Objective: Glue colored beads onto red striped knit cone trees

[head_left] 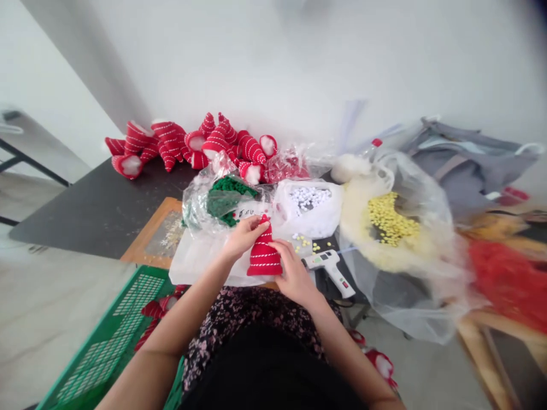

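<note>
A red knitted cone with white stitched stripes [264,256] stands point-up between my hands, above the table's front edge. My left hand [244,236] pinches its tip, where a small red bit shows. At the cone's right side, my right hand [294,272] has its fingers closed on the lower edge. White paper [192,259] lies under my left forearm. Just right of my right hand rests a white glue gun [329,269], with several small yellow and white pieces [302,242] scattered behind it. An open bag of white pieces [310,199] sits behind the cone.
Stuffed red striped cones [213,139] are heaped along the wall. A plastic bag holds green pieces [226,199]; another holds yellow pieces [391,219]. A wooden-framed board [141,242] lies at left on the dark table [81,199]. A green basket [102,341] stands below.
</note>
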Motion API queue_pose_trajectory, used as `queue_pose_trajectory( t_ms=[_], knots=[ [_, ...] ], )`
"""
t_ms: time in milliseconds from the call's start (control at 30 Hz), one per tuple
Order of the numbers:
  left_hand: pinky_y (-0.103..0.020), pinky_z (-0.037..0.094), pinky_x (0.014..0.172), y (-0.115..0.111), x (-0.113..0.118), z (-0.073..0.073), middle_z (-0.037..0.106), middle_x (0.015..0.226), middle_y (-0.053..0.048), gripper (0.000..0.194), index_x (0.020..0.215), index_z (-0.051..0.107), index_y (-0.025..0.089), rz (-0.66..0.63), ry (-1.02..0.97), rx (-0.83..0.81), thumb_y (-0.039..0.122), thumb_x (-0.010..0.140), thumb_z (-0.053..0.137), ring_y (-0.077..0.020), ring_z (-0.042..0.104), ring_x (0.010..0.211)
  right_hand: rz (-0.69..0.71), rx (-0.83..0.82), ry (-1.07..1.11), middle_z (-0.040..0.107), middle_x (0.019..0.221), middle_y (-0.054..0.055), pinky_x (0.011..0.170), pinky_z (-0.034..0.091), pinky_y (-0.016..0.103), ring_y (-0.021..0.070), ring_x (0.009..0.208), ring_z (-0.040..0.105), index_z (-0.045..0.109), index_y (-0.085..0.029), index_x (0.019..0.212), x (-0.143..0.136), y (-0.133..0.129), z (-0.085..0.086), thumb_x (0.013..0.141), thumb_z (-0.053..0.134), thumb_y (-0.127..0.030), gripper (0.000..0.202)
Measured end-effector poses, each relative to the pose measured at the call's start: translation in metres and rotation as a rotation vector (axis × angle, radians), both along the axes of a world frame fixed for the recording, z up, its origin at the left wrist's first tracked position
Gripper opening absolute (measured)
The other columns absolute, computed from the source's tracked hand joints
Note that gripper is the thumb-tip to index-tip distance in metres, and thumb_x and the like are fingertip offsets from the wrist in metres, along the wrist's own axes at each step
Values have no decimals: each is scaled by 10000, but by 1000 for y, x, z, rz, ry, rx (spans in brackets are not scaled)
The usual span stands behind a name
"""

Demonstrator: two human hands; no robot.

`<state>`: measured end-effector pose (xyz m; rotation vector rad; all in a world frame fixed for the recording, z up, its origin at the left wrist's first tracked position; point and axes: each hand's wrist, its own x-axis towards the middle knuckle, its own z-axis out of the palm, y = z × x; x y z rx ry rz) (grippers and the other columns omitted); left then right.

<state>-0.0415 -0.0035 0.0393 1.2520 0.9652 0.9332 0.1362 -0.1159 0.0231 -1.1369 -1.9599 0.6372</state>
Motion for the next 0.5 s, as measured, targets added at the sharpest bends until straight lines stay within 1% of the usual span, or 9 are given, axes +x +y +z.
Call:
queue_pose_trajectory(
  t_ms=[67,133,200,233,300,367,433,500],
  knots=[
    [-275,451,648,9,3,-4,677,791,-16,496,862,666,181,2,-7,-30,632,748,840,-160,597,709,-100,47,-47,545,1507,162,1196,513,512,307,1456,534,480,-257,1527,17,-8,3,916,567,-94,639],
    [-267,441,628,19,3,-6,693,814,-22,521,887,683,180,1,10,-82,637,713,865,-163,607,713,-295,102,-95,586,1453,177,1132,550,521,332,1391,576,532,-240,1466,43,-20,3,990,593,-228,480],
    [-257,434,623,29,1,-5,717,854,-29,543,943,721,178,-24,32,-123,618,679,899,-165,624,731,-523,121,-186,652,1318,182,1065,570,542,354,1258,639,594,-221,1354,71,-33,-3,1013,591,-328,357],
    [-253,434,628,33,0,-4,727,874,-31,556,984,741,180,-49,36,-133,601,666,915,-164,632,743,-595,100,-257,675,1247,185,1034,573,559,368,1195,658,613,-209,1298,84,-40,-8,1010,585,-368,331],
    [-247,436,638,43,-1,-3,737,884,-29,586,1057,770,185,-123,34,-143,567,648,941,-159,642,752,-654,11,-383,703,1174,194,969,580,576,384,1086,686,619,-185,1245,104,-50,-20,997,561,-414,343],
    [-240,428,631,52,2,-3,731,843,-22,601,1057,784,182,-189,36,-149,558,623,962,-146,635,725,-655,-85,-445,718,1175,201,936,584,566,386,1048,702,601,-170,1256,114,-55,-32,981,541,-426,381],
    [-237,424,620,60,9,-5,727,810,-21,587,1003,789,172,-226,29,-145,566,608,972,-136,627,698,-673,-158,-431,727,1186,199,936,587,544,382,1065,714,577,-167,1272,115,-56,-40,951,557,-442,423],
    [-243,445,632,66,17,-8,742,820,-36,574,963,789,162,-241,-13,-133,573,608,974,-138,637,701,-725,-210,-372,738,1158,190,935,592,522,377,1072,726,562,-175,1254,112,-54,-44,913,595,-488,464]
  ],
)
